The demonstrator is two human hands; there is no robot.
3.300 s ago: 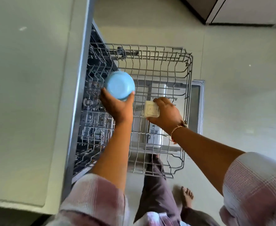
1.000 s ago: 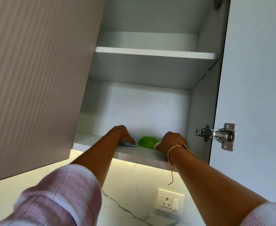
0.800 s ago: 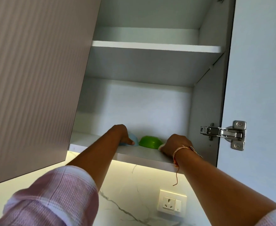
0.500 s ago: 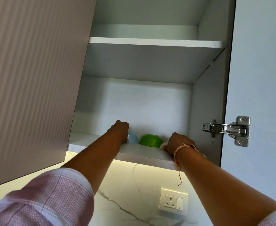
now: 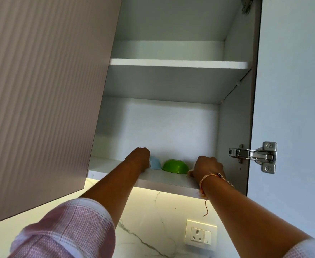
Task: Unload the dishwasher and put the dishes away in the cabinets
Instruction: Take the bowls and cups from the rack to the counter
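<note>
Single view, head-worn, wide-angle. Camera tilted upward from below the wall cabinet (image 5: 171, 127), looking into its open interior; undersides of both shelves visible. Close range: both forearms enter from the bottom edge, left hand (image 5: 140, 158) and right hand (image 5: 207, 168) at the lower shelf (image 5: 164, 178). Open door (image 5: 291, 90) fills the right side; socket (image 5: 200, 234) low in frame. No second view.

pale blue bowl (image 5: 155, 162) | green bowl (image 5: 175, 166) | pink plaid sleeve (image 5: 69, 229)
</note>
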